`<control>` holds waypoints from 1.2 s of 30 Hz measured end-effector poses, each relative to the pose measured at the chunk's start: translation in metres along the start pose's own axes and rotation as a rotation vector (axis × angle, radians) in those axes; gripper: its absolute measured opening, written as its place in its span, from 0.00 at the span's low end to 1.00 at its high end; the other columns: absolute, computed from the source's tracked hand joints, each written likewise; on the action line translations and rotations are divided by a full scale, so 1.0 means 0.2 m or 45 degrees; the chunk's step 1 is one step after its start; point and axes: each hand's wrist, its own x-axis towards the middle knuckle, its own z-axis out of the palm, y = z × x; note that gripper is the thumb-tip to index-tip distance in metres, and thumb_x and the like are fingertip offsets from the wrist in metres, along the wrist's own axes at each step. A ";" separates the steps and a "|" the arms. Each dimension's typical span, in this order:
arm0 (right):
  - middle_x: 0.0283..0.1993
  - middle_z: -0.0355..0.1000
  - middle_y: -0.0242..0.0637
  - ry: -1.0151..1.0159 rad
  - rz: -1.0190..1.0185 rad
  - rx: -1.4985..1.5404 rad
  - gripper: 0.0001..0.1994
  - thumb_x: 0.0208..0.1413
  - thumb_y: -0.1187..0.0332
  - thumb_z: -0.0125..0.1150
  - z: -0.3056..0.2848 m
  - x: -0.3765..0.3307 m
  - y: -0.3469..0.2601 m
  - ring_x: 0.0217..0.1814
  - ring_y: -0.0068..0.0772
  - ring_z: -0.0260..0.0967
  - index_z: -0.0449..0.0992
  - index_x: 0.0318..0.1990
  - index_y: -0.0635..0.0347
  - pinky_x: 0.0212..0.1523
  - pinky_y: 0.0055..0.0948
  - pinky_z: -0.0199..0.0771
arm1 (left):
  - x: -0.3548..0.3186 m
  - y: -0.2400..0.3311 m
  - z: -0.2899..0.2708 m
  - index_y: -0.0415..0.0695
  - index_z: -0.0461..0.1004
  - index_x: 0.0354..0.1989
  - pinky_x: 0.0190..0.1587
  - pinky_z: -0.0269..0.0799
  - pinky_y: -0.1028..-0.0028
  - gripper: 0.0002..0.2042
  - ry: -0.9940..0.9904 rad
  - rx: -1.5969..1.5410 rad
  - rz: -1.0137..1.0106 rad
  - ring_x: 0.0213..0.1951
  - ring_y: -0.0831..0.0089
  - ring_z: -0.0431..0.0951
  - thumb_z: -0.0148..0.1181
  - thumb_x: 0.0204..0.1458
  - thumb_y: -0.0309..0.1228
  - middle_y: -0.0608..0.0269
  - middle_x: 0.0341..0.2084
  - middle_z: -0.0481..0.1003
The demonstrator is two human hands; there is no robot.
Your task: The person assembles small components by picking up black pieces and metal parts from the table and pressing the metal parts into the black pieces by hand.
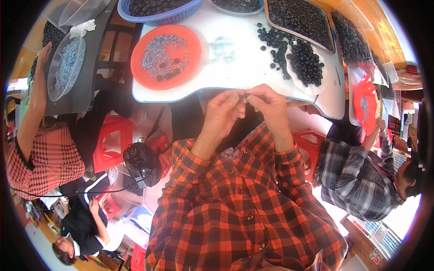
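Observation:
Both hands meet just off the near edge of the white table (244,72). My left hand (222,110) pinches a small black ring-shaped part (241,99) between thumb and fingers. Close against it, my right hand (270,106) has its thumb and forefinger pressed together at the same part; whether a second small piece sits in them is too small to tell. Beyond the left hand stands a round orange-red plate (192,61) with small clear-grey pieces and a few black parts. Loose black parts (276,43) and a white dish (320,86) heaped with more lie beyond the right hand.
A blue basket (169,19) and a grey tray (334,45), both full of black parts, stand at the back. Small clear pieces (221,49) lie mid-table. People sit at left and right, another behind at lower left. Red stools (113,135) stand nearby.

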 end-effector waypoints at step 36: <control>0.38 0.71 0.35 0.122 -0.454 -0.433 0.06 0.52 0.83 0.62 0.08 -0.02 -0.01 0.34 0.23 0.72 0.77 0.38 0.66 0.35 0.22 0.74 | -0.02 -0.01 0.07 0.36 0.76 0.46 0.33 0.75 0.77 0.09 0.186 0.126 0.085 0.29 0.77 0.76 0.57 0.61 0.26 0.62 0.33 0.78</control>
